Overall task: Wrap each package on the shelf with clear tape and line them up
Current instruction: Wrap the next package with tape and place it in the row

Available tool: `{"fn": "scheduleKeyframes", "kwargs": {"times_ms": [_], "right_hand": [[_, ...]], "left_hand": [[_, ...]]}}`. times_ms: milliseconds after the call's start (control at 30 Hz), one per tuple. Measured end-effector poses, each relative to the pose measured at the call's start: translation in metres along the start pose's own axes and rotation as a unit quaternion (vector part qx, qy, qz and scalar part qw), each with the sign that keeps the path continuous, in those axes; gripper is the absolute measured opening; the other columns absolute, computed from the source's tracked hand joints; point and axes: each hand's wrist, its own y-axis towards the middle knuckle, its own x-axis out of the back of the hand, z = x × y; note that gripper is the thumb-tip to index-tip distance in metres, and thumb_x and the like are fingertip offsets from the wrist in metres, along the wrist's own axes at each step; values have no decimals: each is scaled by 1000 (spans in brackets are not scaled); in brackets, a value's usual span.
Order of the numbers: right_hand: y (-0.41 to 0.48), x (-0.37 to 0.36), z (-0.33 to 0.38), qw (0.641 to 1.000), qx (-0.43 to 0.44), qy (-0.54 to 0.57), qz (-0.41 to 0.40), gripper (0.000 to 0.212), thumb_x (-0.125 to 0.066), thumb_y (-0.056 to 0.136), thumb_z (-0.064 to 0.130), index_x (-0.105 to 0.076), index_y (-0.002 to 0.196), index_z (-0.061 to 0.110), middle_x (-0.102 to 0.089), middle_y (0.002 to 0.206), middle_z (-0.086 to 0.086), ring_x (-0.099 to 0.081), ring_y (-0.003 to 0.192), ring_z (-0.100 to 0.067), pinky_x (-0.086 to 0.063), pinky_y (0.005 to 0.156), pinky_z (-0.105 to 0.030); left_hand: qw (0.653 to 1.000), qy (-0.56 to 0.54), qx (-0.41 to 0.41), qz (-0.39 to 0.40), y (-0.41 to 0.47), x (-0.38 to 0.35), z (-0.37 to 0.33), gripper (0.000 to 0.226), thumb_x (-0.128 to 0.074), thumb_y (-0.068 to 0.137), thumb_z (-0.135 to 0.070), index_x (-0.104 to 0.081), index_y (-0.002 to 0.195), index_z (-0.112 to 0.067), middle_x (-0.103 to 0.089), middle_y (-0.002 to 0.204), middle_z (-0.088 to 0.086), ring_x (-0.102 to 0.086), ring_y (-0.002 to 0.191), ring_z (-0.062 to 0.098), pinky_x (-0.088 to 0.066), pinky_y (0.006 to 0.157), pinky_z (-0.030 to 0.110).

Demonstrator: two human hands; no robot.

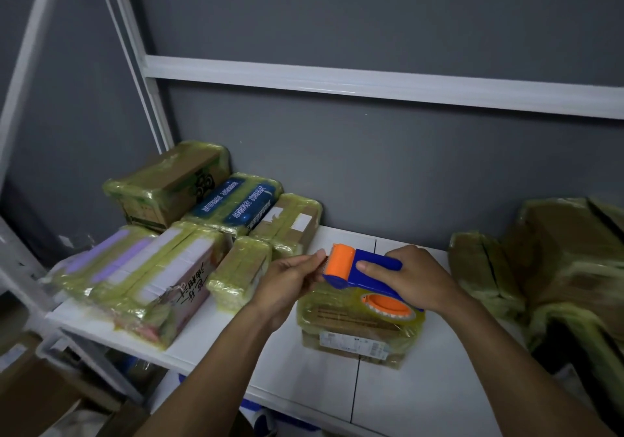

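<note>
The right hand point(418, 278) grips the blue handle of a tape dispenser point(369, 264), its fingers curled around it. The dispenser's roll of clear tape point(388, 306) rests on top of a package point(354, 338) that lies near the front of the white shelf point(304, 386). The left hand point(287, 281) has its fingertips drawn together at the toothed edge beside the orange roller point(340, 261); I cannot tell whether they hold the tape's end. A cluster of wrapped packages point(189, 234) sits close together at the shelf's left end, against the grey wall point(371, 166). More wrapped boxes point(557, 261), blurred, are heaped on the right.
</note>
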Motion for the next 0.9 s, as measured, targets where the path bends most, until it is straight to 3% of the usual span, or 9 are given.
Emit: {"fn": "scheduleKeyframes", "kwargs": {"times_ms": [133,333,433,567,667,700,800,900], "right_hand": [[-13,0,1,1000,10,7,-17,51,-60,76,76,-66,89,27,-71,75,24,-70,75,3,-50,58,-13],[-23,-4,12,999,11,-12,-41,48,-59,75,74,-63,90,29,-70,78,15,-71,77,-6,-50,61,-14],[-25,-7,20,999,9,-13,-46,48,-61,75,74,-63,86,28,-70,74,14,-71,74,-4,-50,61,-15],[-25,-15,30,999,9,-11,-49,49,-63,75,74,-65,86,27,-70,72,17,-70,74,1,-51,61,-16],[-23,-21,42,999,19,-18,-47,49,-63,76,73,-65,85,25,-71,72,15,-71,73,0,-53,63,-19],[-23,-23,46,998,20,-20,-48,50,-63,76,73,-65,86,24,-71,73,13,-71,73,-1,-54,64,-19],[-25,-29,60,999,22,-18,-37,49,-63,77,71,-65,87,24,-71,75,11,-71,73,-2,-52,64,-18],[-30,-36,70,999,28,-25,-38,48,-63,77,72,-64,85,25,-69,71,14,-70,71,-1,-50,63,-16]], "left_hand": [[1000,-12,-10,-15,-7,-4,7,22,-75,86,-35,-82,98,-18,-73,81,0,-63,70,4,-51,63,18],[995,80,-24,-54,-9,-4,5,20,-66,98,-34,-77,101,-17,-78,92,0,-73,87,8,-53,71,23],[998,46,-2,-38,-11,-1,6,23,-61,102,-29,-76,100,-12,-78,91,4,-71,80,6,-53,68,20],[995,-82,50,-29,-15,9,7,23,-60,102,-24,-76,106,-8,-78,102,8,-72,88,8,-55,70,20],[980,-176,92,-21,-17,23,3,30,-63,100,-30,-81,83,-13,-76,85,3,-71,74,8,-57,64,20],[980,-173,95,-12,-17,28,3,29,-64,99,-28,-82,81,-13,-76,85,2,-71,73,7,-57,64,19],[984,-156,88,-11,-22,42,7,18,-62,98,-8,-79,104,-7,-78,95,3,-72,79,2,-55,66,16],[988,-124,89,-7,-29,55,5,19,-65,94,-8,-79,107,-8,-76,90,0,-68,72,0,-54,66,15]]}}
